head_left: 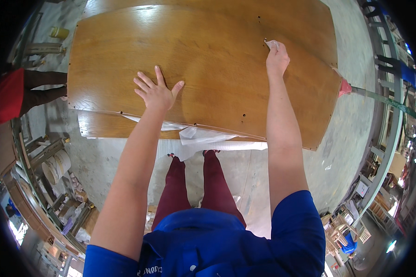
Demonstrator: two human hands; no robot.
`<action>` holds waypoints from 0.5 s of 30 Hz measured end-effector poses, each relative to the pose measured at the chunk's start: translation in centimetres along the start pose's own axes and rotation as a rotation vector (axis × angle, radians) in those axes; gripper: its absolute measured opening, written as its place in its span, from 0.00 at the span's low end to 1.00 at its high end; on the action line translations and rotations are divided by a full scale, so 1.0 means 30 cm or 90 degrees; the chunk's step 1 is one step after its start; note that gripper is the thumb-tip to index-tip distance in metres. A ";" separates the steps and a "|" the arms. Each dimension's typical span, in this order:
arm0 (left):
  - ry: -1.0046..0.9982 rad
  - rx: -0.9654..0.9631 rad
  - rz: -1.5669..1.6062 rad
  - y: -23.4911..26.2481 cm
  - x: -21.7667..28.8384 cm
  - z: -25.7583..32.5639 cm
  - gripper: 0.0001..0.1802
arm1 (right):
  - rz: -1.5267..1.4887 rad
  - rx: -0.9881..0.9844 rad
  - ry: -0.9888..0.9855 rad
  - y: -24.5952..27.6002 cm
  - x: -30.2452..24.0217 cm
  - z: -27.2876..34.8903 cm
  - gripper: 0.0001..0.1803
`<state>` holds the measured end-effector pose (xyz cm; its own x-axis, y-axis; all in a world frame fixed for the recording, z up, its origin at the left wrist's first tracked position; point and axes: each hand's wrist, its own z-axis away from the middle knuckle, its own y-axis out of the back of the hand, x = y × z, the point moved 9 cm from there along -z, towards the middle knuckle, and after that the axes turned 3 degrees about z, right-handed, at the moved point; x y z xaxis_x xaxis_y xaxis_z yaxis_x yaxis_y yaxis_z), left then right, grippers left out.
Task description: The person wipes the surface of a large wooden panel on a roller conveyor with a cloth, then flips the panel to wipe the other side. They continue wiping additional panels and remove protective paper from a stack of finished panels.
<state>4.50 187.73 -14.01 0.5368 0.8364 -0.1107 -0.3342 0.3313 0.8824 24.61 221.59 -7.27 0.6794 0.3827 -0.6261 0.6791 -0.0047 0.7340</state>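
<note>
Glossy brown wood fills the upper half of the view: a large varnished panel (208,60) lies flat, stacked on a second wooden board (106,128) whose edge shows below it. Small drilled holes are seen near the panel's edges. The left hand (156,91) is laid flat on the panel, palm down, with the fingers spread wide. The right hand (277,59) is closed around a small pale wad, possibly a cloth or a piece of abrasive paper (272,44), which is pressed against the panel surface near its far right part; the material cannot be made out clearly. White foam sheeting (203,141) is tucked between and beneath the boards and hangs out at the near edge. Both forearms are stretched forward from blue short sleeves, and dark red trousers (212,184) are seen below on a grey concrete floor (346,120). At the left, another person in a red top (8,97) is partly visible. A pink-tipped green pole (374,96) lies at the panel's right corner.
</note>
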 end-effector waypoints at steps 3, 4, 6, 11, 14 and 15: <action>0.004 0.005 -0.003 -0.006 -0.005 0.000 0.54 | -0.008 -0.011 0.011 0.006 -0.017 0.047 0.09; 0.004 0.006 -0.003 -0.007 -0.004 0.000 0.54 | -0.014 -0.014 0.008 0.011 -0.013 0.065 0.09; 0.001 0.009 0.002 -0.008 -0.002 0.000 0.55 | -0.035 -0.019 0.011 0.024 -0.010 0.104 0.08; -0.006 0.030 0.009 -0.016 -0.002 -0.009 0.55 | -0.034 -0.022 0.036 0.058 0.011 0.202 0.08; -0.007 0.044 0.008 -0.023 -0.007 -0.012 0.55 | -0.059 -0.059 0.026 0.079 0.021 0.280 0.08; -0.006 0.046 0.008 -0.025 -0.011 -0.013 0.55 | -0.057 -0.067 0.029 0.083 0.015 0.306 0.08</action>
<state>4.28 187.38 -14.83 0.5401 0.8362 -0.0954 -0.2844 0.2880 0.9144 29.16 213.27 -8.15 0.6032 0.4182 -0.6792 0.7013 0.1274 0.7014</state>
